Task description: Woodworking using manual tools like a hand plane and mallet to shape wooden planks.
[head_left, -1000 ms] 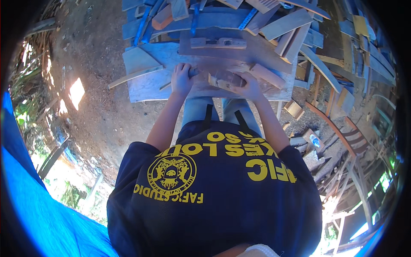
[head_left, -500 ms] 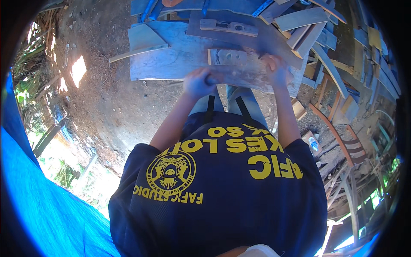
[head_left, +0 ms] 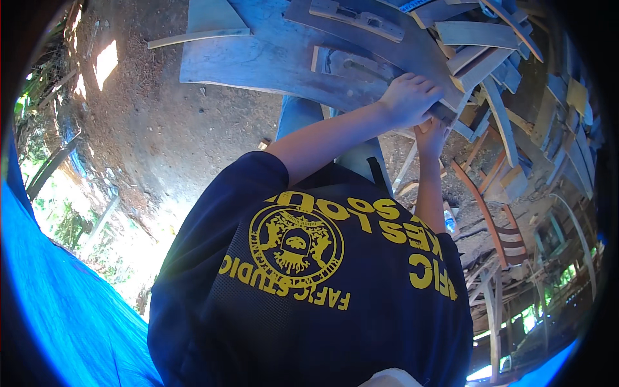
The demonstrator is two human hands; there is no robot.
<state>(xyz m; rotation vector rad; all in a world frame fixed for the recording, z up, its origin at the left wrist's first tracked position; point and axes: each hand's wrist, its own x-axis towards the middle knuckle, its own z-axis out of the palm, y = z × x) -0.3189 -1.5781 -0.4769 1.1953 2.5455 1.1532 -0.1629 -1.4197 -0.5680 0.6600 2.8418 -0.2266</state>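
Observation:
My left hand (head_left: 411, 101) reaches across to the right end of the low work board (head_left: 225, 64), its fingers curled over. Just below it, my right hand (head_left: 431, 137) is closed, close against the left. A dark brown, block-like piece (head_left: 443, 113) shows at the fingers of both hands; most of it is hidden, so its kind is unclear. Beside my left hand, a pale wooden piece with a recess (head_left: 351, 64) lies on the board. Farther back rests a long wooden piece with cut-out slots (head_left: 358, 20).
A thin curved strip (head_left: 198, 39) juts past the board's left side. Offcuts and planks (head_left: 477, 35) are heaped at the far right. A reddish curved wooden frame (head_left: 480, 200) lies on the right. Blue sheeting (head_left: 58, 297) hangs at the lower left.
My left hand has swung from the board's near edge to the right, up against my right hand. My right hand has moved nearer to me. The view has turned and shifted.

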